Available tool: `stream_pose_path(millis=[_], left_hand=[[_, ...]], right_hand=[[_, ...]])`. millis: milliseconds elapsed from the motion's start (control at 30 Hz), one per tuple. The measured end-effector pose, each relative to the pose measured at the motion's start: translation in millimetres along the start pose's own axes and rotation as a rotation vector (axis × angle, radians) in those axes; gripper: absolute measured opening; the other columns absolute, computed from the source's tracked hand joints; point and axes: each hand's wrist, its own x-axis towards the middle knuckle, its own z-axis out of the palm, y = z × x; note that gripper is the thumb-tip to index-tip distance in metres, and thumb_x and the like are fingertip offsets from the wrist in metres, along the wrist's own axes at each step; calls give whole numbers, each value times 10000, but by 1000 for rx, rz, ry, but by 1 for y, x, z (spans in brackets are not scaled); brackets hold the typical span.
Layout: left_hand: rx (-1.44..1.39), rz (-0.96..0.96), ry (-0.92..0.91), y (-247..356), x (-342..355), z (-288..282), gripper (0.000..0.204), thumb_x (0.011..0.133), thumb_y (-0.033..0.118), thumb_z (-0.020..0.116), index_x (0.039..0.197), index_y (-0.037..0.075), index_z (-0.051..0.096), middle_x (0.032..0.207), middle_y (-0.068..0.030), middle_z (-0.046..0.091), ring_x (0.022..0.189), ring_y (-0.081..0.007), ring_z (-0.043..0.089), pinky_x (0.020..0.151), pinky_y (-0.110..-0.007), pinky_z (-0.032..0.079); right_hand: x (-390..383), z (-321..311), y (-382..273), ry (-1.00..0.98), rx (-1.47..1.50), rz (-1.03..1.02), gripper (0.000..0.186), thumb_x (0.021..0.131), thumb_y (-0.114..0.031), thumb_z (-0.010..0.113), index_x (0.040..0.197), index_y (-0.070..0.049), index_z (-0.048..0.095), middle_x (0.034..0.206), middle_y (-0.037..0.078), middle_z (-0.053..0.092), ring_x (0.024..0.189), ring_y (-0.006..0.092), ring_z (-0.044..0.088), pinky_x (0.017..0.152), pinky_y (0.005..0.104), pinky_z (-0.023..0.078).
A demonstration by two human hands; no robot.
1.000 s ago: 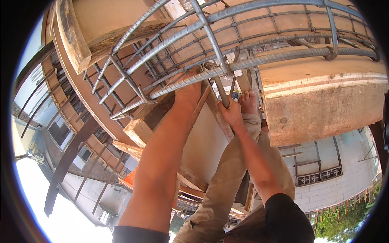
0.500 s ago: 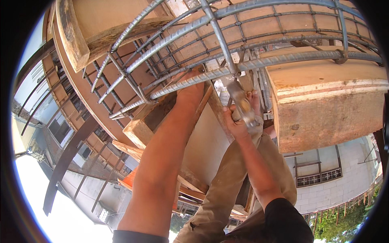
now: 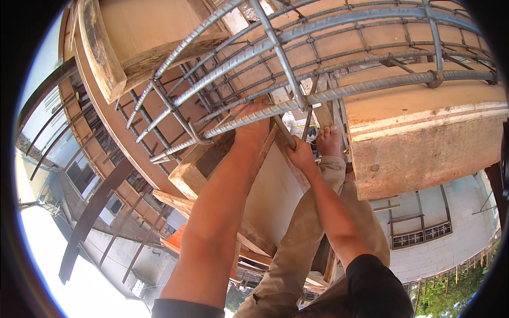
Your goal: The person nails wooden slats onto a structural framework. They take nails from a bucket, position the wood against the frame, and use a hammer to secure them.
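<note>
My left hand point(image 3: 253, 123) reaches under the lowest thick bar of the steel rebar cage point(image 3: 233, 117), beside a timber-edged form. Its fingers look curled, partly behind the bar, and what they hold is hidden. To its right, my right hand point(image 3: 301, 155) is closed around the handle of a hammer point(image 3: 286, 132). The handle slants up and left toward my left hand. Its head is out of sight behind the rebar. My bare foot point(image 3: 328, 142) rests just right of the right hand.
Wooden formwork point(image 3: 429, 148) with a layered plywood edge stands at the right. Another timber form point(image 3: 96, 47) sits at the upper left, beside a curved plywood panel point(image 3: 98, 106). A pale block wall point(image 3: 424, 259) and building fronts lie far below.
The hammer has swung from upright above my right hand, where it was blurred, to up and left toward my left hand. My right hand moved slightly left; the view shifted a little.
</note>
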Motion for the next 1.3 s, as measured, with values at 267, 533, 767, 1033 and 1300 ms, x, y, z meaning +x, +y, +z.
stream_pose_path(millis=[267, 533, 767, 1033, 1300], left_hand=[[-197, 76, 20, -11, -2, -16, 407, 965, 262, 537, 1343, 121, 592, 1171, -219, 677, 1113, -397, 643, 936, -521, 503], [-68, 51, -23, -11, 3, 7, 339, 911, 150, 550, 1224, 86, 662, 1092, -221, 706, 1017, -400, 692, 864, -494, 553], [-33, 48, 185, 0, 1, 3, 438, 885, 163, 609, 1323, 146, 605, 1138, -204, 684, 1065, -405, 663, 901, -520, 528], [-153, 148, 123, -9, 0, -10, 486, 880, 170, 630, 1362, 156, 574, 1146, -210, 690, 1043, -411, 673, 875, -517, 535], [-197, 72, 391, -13, -8, 15, 251, 914, 232, 562, 1078, 91, 689, 975, -201, 728, 930, -385, 710, 805, -504, 553]], right_hand=[[-25, -26, -29, 230, 214, 45, 258, 912, -248, 683, 921, 0, 613, 701, 218, 624, 639, 335, 632, 643, 406, 507], [3, -28, -43, 21, 58, 123, 219, 956, -202, 669, 920, 10, 627, 615, 105, 559, 587, 89, 530, 558, 316, 457], [20, -11, 6, -51, -87, 205, 165, 953, -145, 691, 900, -1, 629, 654, 48, 573, 677, 48, 539, 612, 262, 451], [-9, -8, 14, 281, 311, -26, 270, 920, -250, 683, 960, 5, 605, 703, 200, 615, 615, 255, 617, 638, 396, 508], [-5, -19, -40, 99, 81, -33, 240, 944, -213, 702, 869, -6, 606, 602, 72, 555, 569, 100, 536, 544, 322, 449]])
